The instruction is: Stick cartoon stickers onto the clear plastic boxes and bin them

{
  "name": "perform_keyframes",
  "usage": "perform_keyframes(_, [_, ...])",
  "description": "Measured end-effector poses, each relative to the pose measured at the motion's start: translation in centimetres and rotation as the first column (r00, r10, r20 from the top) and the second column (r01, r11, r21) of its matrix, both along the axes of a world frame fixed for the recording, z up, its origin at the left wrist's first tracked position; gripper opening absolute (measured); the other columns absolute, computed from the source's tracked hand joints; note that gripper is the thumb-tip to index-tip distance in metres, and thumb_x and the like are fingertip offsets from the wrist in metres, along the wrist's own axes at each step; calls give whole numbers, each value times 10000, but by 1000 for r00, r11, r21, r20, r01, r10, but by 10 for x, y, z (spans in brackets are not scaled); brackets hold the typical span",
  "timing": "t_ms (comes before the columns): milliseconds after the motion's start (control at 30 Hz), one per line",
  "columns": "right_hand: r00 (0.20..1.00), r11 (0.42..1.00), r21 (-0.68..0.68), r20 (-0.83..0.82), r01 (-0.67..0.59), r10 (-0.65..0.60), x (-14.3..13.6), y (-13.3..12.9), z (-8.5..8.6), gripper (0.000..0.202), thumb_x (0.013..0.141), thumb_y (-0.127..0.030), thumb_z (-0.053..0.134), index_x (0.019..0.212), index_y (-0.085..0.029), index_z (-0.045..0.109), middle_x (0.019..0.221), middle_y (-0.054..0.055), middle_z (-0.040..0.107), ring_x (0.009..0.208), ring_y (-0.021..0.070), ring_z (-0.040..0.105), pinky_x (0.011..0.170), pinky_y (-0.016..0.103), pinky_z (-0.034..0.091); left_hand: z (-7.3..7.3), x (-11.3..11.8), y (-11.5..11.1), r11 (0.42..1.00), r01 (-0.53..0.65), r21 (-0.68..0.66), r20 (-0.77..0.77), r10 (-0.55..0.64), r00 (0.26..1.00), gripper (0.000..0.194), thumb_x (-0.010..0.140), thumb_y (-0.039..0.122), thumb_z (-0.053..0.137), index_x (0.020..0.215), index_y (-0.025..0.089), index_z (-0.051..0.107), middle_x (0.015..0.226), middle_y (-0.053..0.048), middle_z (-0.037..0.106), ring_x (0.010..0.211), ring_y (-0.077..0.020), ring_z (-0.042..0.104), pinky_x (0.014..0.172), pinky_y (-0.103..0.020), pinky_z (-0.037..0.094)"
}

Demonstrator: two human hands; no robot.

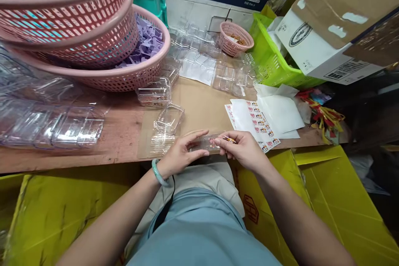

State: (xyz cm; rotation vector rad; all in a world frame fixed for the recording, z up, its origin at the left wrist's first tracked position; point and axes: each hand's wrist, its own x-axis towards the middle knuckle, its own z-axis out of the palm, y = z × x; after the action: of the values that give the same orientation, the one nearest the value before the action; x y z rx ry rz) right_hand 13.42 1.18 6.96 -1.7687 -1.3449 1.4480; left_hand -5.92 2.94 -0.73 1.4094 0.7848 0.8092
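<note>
My left hand (183, 153), with a green bangle at its wrist, grips the left end of a small clear plastic box (204, 143) at the table's front edge. Pink print shows on the box near its right end. The fingers of my right hand (240, 148) are pinched on a small sticker (230, 139) at that end. Whether the sticker touches the box, I cannot tell. Just right of my right hand lie sheets of printed stickers (257, 121). Two clear boxes, one nearer (169, 119) and one farther (155, 92), stand beyond my left hand.
Stacked pink baskets (93, 75), the lowest holding purple pieces (148, 41), take up the left back. Rows of clear boxes (52, 122) lie at the left. A small pink basket (235, 38), a green crate (271, 56) and cartons (330, 29) stand at the back and right.
</note>
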Motion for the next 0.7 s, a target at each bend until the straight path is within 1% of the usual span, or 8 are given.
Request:
perform_keyframes(200, [1000, 1000, -4, 29, -13, 13, -3, 2, -1, 364, 734, -514, 709, 790, -154, 706, 569, -15, 611, 461, 67, 451, 448, 193, 343, -5, -1, 3, 1000, -2, 6, 21, 2, 1000, 579, 742, 347, 739, 1285, 221, 581, 1357, -89, 567, 1252, -247, 538, 1056, -399, 461])
perform_keyframes(367, [999, 1000, -2, 29, -20, 20, -6, 4, 0, 375, 727, -521, 707, 777, -149, 713, 561, -11, 606, 461, 69, 456, 447, 195, 361, -3, -2, 3, 1000, 1, 1, 26, -1, 1000, 580, 732, 332, 746, 1276, 206, 590, 1353, -97, 570, 1245, -248, 544, 1055, -397, 461])
perform_keyframes(567, [999, 1000, -13, 38, -10, 11, -9, 4, 1, 391, 723, -525, 710, 826, -148, 731, 563, -9, 604, 471, 77, 465, 451, 198, 373, -2, -2, 4, 1000, -6, -7, 29, 6, 1000, 570, 723, 331, 752, 1263, 228, 603, 1336, -83, 586, 1235, -253, 553, 1056, -412, 460])
perform_keyframes(700, [999, 1000, -19, 41, -1, 2, -10, 3, 1, 391, 711, -525, 720, 809, -147, 730, 564, -3, 612, 469, 79, 467, 451, 200, 374, -3, -2, 4, 1000, -7, 3, 34, 7, 999, 569, 720, 330, 755, 1260, 228, 607, 1336, -86, 586, 1240, -252, 549, 1052, -402, 464])
